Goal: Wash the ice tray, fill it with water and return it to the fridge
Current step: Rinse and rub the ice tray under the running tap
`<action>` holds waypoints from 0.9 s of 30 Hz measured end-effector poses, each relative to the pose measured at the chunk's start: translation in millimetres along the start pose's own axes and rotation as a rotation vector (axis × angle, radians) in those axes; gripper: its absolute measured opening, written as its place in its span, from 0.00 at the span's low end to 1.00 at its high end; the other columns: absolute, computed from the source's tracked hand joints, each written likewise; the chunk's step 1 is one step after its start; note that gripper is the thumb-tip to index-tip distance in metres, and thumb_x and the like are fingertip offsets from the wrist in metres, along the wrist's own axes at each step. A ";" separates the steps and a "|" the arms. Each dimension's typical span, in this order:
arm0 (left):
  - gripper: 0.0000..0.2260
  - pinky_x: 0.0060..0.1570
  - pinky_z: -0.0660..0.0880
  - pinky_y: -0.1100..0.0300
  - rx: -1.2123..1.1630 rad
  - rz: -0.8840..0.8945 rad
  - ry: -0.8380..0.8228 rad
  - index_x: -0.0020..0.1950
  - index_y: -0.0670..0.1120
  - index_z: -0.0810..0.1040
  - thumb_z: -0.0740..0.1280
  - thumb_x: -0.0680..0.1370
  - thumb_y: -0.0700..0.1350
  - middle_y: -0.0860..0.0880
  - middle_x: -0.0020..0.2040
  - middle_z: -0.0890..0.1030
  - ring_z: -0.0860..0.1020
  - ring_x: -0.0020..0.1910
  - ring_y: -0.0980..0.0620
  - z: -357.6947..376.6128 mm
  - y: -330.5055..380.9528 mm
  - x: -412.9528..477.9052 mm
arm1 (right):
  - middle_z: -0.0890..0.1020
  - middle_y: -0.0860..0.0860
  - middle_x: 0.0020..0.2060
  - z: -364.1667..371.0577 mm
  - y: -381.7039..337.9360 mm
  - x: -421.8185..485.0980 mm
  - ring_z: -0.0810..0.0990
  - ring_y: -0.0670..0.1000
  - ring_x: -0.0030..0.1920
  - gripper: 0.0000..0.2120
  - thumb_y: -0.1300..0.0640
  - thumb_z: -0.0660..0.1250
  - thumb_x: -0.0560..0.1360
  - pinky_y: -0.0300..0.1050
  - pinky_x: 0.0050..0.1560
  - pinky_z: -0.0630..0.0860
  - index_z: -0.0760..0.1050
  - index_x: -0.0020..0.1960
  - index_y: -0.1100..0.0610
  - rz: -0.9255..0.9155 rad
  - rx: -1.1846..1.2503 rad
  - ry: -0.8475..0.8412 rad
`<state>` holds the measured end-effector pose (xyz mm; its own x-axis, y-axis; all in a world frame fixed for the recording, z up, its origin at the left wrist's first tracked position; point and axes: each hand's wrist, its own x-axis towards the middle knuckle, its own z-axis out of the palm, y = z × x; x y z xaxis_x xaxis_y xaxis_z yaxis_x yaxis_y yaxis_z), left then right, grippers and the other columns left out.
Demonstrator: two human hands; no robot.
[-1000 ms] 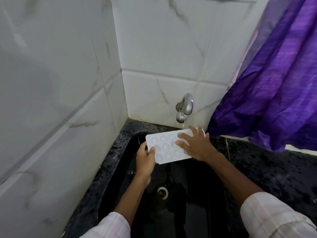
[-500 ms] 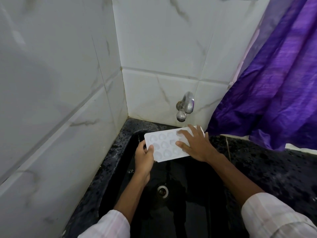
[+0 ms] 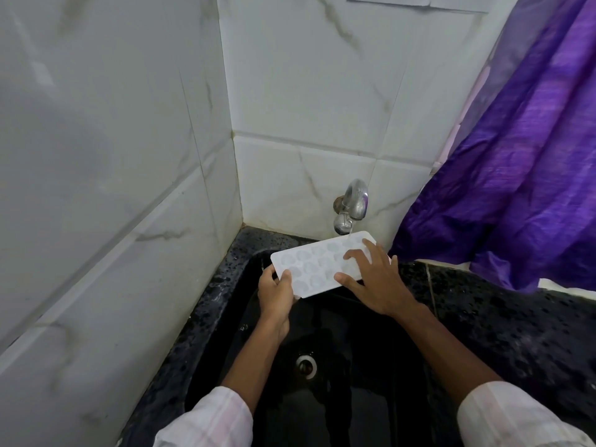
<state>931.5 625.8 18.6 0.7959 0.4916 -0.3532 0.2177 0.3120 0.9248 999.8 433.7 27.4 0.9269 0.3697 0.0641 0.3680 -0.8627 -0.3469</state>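
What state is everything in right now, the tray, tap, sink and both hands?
Sink: black, wet, drain uncovered.
Tap: a thin stream seems to run from the spout.
Ice tray: cavities seem to face up, held over the sink below the tap.
Left hand: grips the tray's left end.
Right hand: fingers spread flat on the tray's top.

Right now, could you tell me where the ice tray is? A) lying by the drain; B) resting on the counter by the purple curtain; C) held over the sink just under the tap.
C: the left hand grips the ice tray, right hand flat on it, beneath the tap.
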 end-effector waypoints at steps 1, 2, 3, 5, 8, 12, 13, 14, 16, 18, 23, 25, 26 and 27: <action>0.12 0.51 0.83 0.47 -0.001 0.002 -0.001 0.67 0.46 0.75 0.60 0.84 0.41 0.48 0.54 0.83 0.83 0.51 0.49 0.3 0.2 0.0 | 0.51 0.53 0.78 -0.7 -0.2 -0.2 0.47 0.60 0.78 0.35 0.24 0.47 0.69 0.71 0.73 0.44 0.66 0.66 0.43 0.001 -0.010 -0.019; 0.12 0.50 0.83 0.48 0.000 0.006 -0.002 0.67 0.46 0.75 0.60 0.84 0.41 0.48 0.53 0.83 0.83 0.51 0.49 0.5 0.4 -0.3 | 0.50 0.52 0.78 -1.4 -0.4 -0.1 0.46 0.60 0.78 0.34 0.24 0.47 0.69 0.72 0.73 0.44 0.66 0.66 0.42 0.001 -0.017 -0.037; 0.12 0.49 0.83 0.49 0.002 0.010 -0.002 0.66 0.46 0.75 0.60 0.84 0.41 0.48 0.53 0.83 0.83 0.50 0.50 0.8 0.6 -0.5 | 0.50 0.52 0.78 -2.1 -0.5 -0.1 0.45 0.60 0.78 0.33 0.25 0.47 0.69 0.73 0.72 0.44 0.67 0.66 0.41 0.003 -0.016 -0.053; 0.12 0.49 0.83 0.50 0.010 0.022 -0.005 0.66 0.46 0.74 0.60 0.84 0.40 0.49 0.52 0.83 0.83 0.50 0.50 0.8 0.4 -0.9 | 0.48 0.52 0.78 -3.9 -0.9 -0.1 0.44 0.60 0.78 0.33 0.24 0.47 0.68 0.74 0.72 0.43 0.66 0.66 0.40 0.013 0.000 -0.085; 0.11 0.46 0.82 0.52 0.018 0.041 -0.015 0.65 0.48 0.74 0.60 0.84 0.40 0.49 0.53 0.82 0.83 0.50 0.50 1.3 -0.4 -3.0 | 0.43 0.51 0.79 -6.3 -1.0 0.6 0.39 0.60 0.78 0.33 0.24 0.47 0.68 0.74 0.72 0.41 0.64 0.69 0.36 0.028 -0.019 -0.158; 0.11 0.43 0.82 0.54 0.008 0.068 -0.014 0.63 0.50 0.74 0.60 0.84 0.40 0.47 0.55 0.82 0.83 0.52 0.49 0.9 0.5 -5.6 | 0.42 0.51 0.79 -9.6 -1.9 0.0 0.38 0.59 0.78 0.33 0.23 0.48 0.69 0.74 0.71 0.41 0.62 0.70 0.35 0.032 -0.022 -0.177; 0.10 0.44 0.82 0.53 0.008 0.072 -0.013 0.63 0.50 0.74 0.60 0.83 0.40 0.46 0.55 0.82 0.83 0.52 0.48 1.0 0.7 -5.7 | 0.43 0.51 0.79 -10.5 -2.6 -0.8 0.38 0.59 0.78 0.33 0.23 0.48 0.69 0.74 0.71 0.41 0.62 0.69 0.35 0.036 -0.018 -0.181; 0.10 0.45 0.83 0.52 0.011 0.072 -0.012 0.63 0.50 0.74 0.61 0.83 0.40 0.46 0.55 0.83 0.83 0.52 0.48 1.4 0.7 -5.9 | 0.42 0.51 0.79 -11.2 -3.4 -1.7 0.37 0.59 0.78 0.33 0.23 0.47 0.68 0.74 0.71 0.41 0.62 0.69 0.35 0.041 -0.017 -0.189; 0.10 0.48 0.83 0.48 0.015 0.062 -0.012 0.63 0.50 0.74 0.61 0.83 0.40 0.45 0.55 0.83 0.84 0.52 0.47 2.0 0.6 -6.5 | 0.42 0.50 0.79 -10.4 -4.4 -2.5 0.37 0.59 0.78 0.34 0.23 0.47 0.68 0.75 0.71 0.41 0.62 0.69 0.36 0.050 -0.016 -0.212; 0.11 0.50 0.83 0.45 0.017 0.050 -0.011 0.64 0.50 0.74 0.61 0.83 0.40 0.46 0.55 0.83 0.84 0.51 0.47 2.2 -0.3 -7.1 | 0.42 0.49 0.79 -10.4 -4.4 -3.0 0.38 0.59 0.78 0.32 0.23 0.48 0.69 0.75 0.71 0.42 0.62 0.69 0.35 0.056 -0.014 -0.232; 0.11 0.47 0.83 0.49 0.005 0.054 -0.020 0.65 0.49 0.74 0.61 0.83 0.40 0.46 0.54 0.83 0.84 0.51 0.48 0.4 -2.9 -9.4 | 0.42 0.49 0.79 -11.9 -4.2 -4.6 0.38 0.59 0.78 0.31 0.24 0.50 0.70 0.74 0.71 0.42 0.60 0.71 0.33 0.067 -0.031 -0.275; 0.11 0.45 0.83 0.52 -0.008 0.056 -0.019 0.65 0.49 0.74 0.61 0.83 0.40 0.47 0.53 0.83 0.83 0.50 0.50 0.5 -2.5 -10.3 | 0.43 0.50 0.79 -12.5 -6.4 -5.4 0.37 0.59 0.78 0.34 0.23 0.47 0.69 0.74 0.71 0.43 0.60 0.71 0.35 0.072 -0.035 -0.264; 0.12 0.44 0.83 0.53 -0.012 0.055 -0.018 0.65 0.49 0.73 0.61 0.83 0.39 0.48 0.53 0.83 0.83 0.50 0.50 0.8 -2.0 -10.6 | 0.43 0.50 0.79 -12.8 -7.6 -5.9 0.37 0.59 0.78 0.35 0.23 0.45 0.68 0.74 0.71 0.43 0.60 0.71 0.35 0.077 -0.031 -0.255; 0.12 0.44 0.83 0.53 -0.016 0.051 -0.018 0.65 0.49 0.73 0.61 0.83 0.40 0.48 0.53 0.83 0.83 0.50 0.50 0.8 -1.8 -10.6 | 0.43 0.50 0.79 -12.7 -8.3 -6.4 0.37 0.59 0.78 0.36 0.23 0.45 0.68 0.74 0.71 0.44 0.60 0.71 0.36 0.082 -0.028 -0.248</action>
<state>923.2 619.4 20.8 0.8158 0.4927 -0.3027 0.1672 0.3001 0.9391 991.8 434.0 41.8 0.9087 0.3685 -0.1961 0.2974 -0.9012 -0.3152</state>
